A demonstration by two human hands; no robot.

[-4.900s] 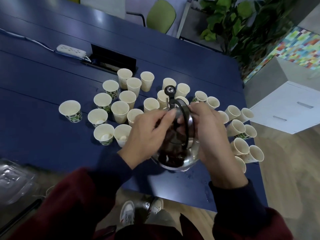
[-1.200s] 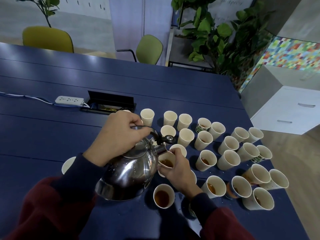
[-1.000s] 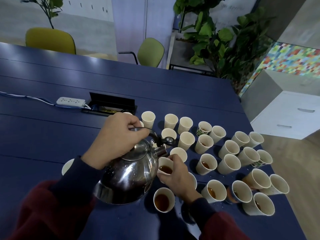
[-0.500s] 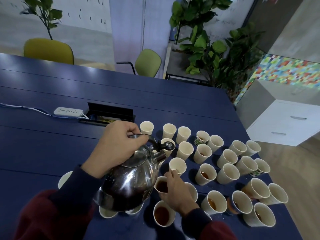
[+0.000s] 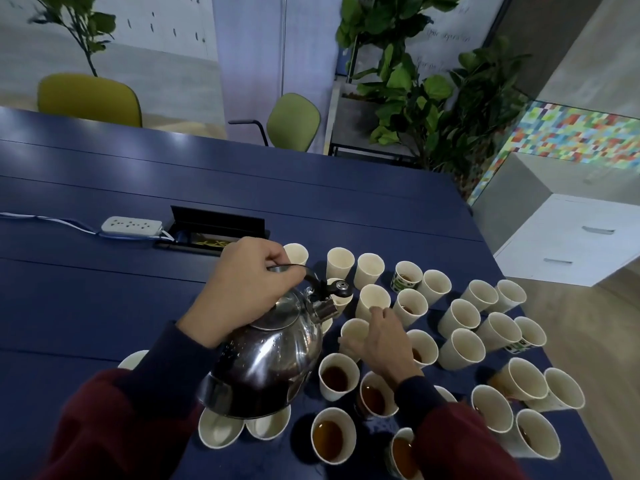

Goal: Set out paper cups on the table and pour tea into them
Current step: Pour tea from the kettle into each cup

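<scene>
Both grips full | left hand (image 5: 242, 289): kettle (image 5: 270, 362) | right hand (image 5: 381, 341): cup (image 5: 353, 330) | cups (image 5: 562, 393) reach table (image 5: 86, 299) edge

Long dark-blue table (image 5: 104, 188), planked top, soft glare along far boards. Open cable hatch (image 5: 216, 225) sunk mid-top, white power strip (image 5: 131, 226) just beside it on left. Behind far edge: mustard chair (image 5: 88, 98) at left, green chair (image 5: 293, 121) further right. Pale wall (image 5: 166, 46) beyond (small dark marks, unreadable). Big-leaved plants (image 5: 426, 98) at right rear. Right of table: white drawer cabinet (image 5: 575, 240), multicoloured mosaic panel (image 5: 571, 136) above, wood floor (image 5: 595, 341). Light dim, cool.
</scene>
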